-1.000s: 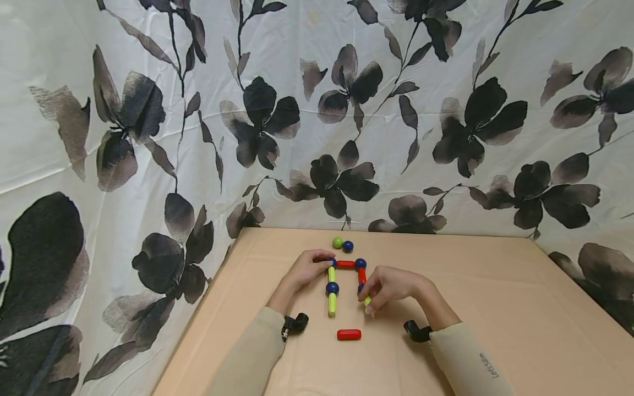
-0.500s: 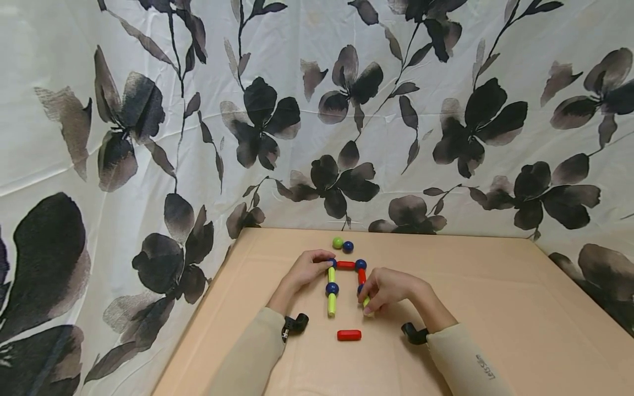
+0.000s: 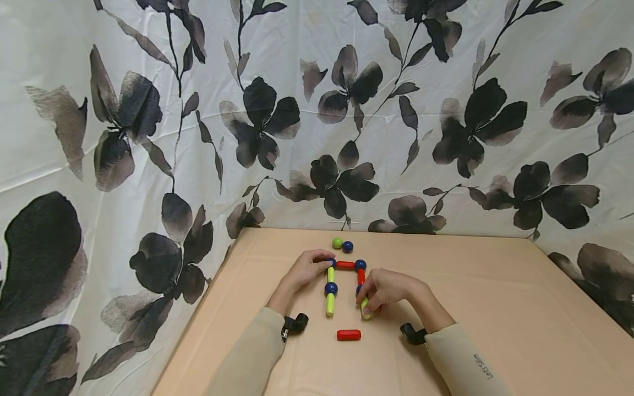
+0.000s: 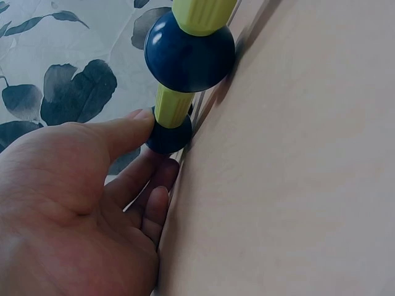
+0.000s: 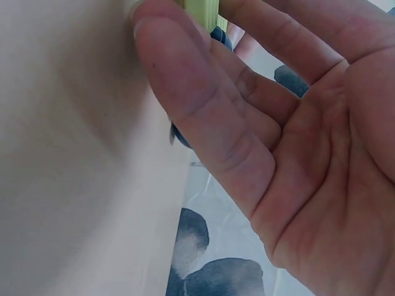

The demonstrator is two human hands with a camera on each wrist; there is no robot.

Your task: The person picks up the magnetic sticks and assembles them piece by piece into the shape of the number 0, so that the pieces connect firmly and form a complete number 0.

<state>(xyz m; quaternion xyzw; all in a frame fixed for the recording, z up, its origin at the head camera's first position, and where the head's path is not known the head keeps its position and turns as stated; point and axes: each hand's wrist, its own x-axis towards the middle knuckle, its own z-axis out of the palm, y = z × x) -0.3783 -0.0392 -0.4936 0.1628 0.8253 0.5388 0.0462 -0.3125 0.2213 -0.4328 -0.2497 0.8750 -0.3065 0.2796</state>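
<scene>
So the shape on the tan table (image 3: 470, 308) is a three-sided frame, gap at 6 o'clock. Left hand (image 3: 308, 269) has thumb and fingertips pinched in on the 11 o'clock corner ball (image 3: 332, 264), a blue one. From there a red crossbar (image 3: 345, 265) runs toward 3 o'clock to another blue corner ball (image 3: 360, 265).

Left side heads down toward 6: upper yellow-green stick (image 3: 331, 274), blue middle ball (image 3: 331, 289), lower yellow-green stick (image 3: 329, 305). Right side has a red side stick (image 3: 361, 276), then a blue ball mostly hidden by fingers.

Right hand (image 3: 389, 287) is at about 4 o'clock — thumb and fingers nearly together, pinching the right yellow-green stick (image 5: 201, 12). Can't tell if that stick touches the hidden ball.

Loose bits: a red stick (image 3: 349, 335) lying crosswise at 6 o'clock — plus a green ball (image 3: 338, 243) and spare blue ball (image 3: 348, 247) side by side at 12.
</scene>
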